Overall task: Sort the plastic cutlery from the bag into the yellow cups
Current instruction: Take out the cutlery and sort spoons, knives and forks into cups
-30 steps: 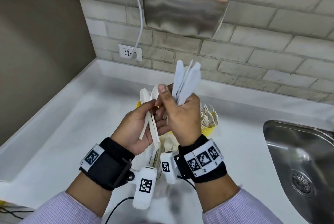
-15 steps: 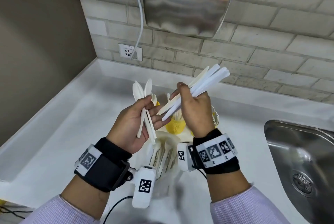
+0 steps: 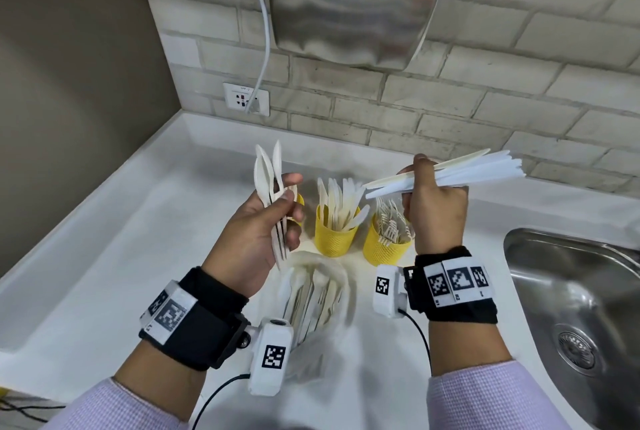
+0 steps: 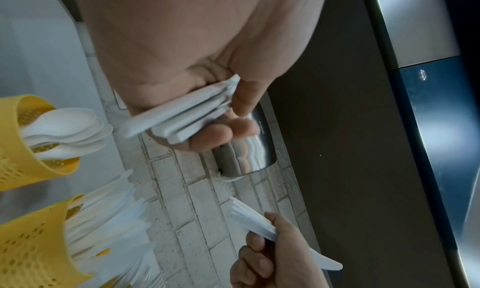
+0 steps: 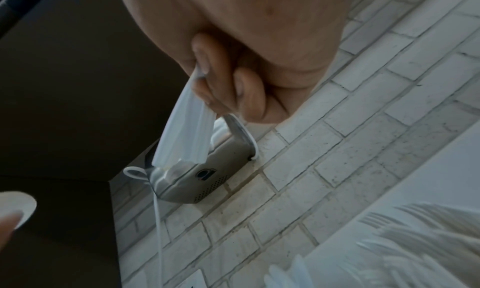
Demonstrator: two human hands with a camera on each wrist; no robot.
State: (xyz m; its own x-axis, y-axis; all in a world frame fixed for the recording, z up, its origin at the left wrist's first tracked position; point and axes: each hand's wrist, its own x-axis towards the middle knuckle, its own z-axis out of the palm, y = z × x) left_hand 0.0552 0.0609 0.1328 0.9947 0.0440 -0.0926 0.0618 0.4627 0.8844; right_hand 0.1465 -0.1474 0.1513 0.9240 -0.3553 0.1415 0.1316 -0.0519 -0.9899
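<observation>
My left hand (image 3: pixel 263 228) grips a few white plastic spoons (image 3: pixel 266 173) by their handles, bowls pointing up. My right hand (image 3: pixel 433 207) holds a bundle of white knives (image 3: pixel 478 169) lying sideways above the cups. Three yellow mesh cups stand in a row behind the hands. The left cup (image 3: pixel 300 202) is mostly hidden by my left fingers, and the left wrist view shows spoons in it (image 4: pixel 39 159). The middle cup (image 3: pixel 336 235) holds knives, the right cup (image 3: pixel 388 249) forks. The clear bag (image 3: pixel 315 291) with more cutlery lies between my wrists.
A steel sink (image 3: pixel 571 291) is sunk into the white counter (image 3: pixel 121 256) on the right. A steel hand dryer (image 3: pixel 353 3) hangs on the brick wall above, its cord running to a socket (image 3: pixel 246 98). A brown wall closes the left side.
My hands have drawn apart. The right hand swung its knives from upright to sideways and moved right; the left hand carried the spoons left, uncovering the cups.
</observation>
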